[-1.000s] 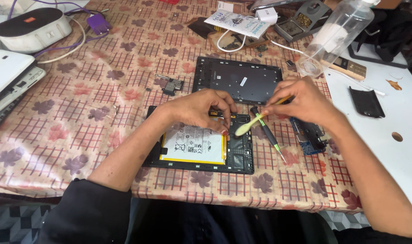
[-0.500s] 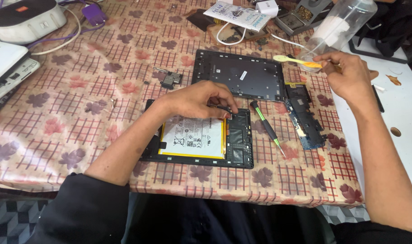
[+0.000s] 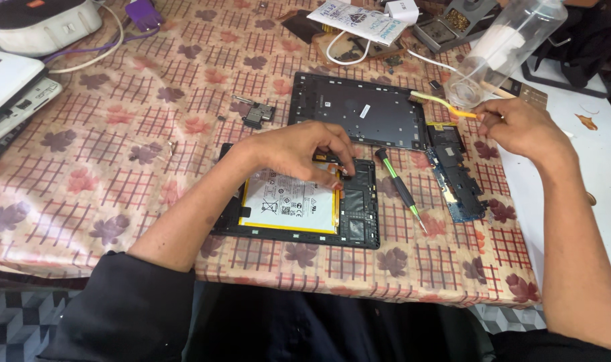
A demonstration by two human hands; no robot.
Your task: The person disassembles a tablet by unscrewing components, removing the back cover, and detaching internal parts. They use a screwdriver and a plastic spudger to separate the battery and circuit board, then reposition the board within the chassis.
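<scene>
Floral checked tablecloth (image 3: pixel 118 134) under opened tablet (image 3: pixel 359 221)

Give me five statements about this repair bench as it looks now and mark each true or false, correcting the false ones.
1. The left hand rests on the opened tablet. True.
2. The right hand holds the green-handled screwdriver. False: the screwdriver lies on the tablecloth; the right hand holds a yellow brush.
3. The blue circuit board sits inside the opened tablet. False: it lies on the cloth to the tablet's right.
4. The tablet's white battery is exposed. True.
5. The black back cover lies beyond the opened tablet. True.
</scene>
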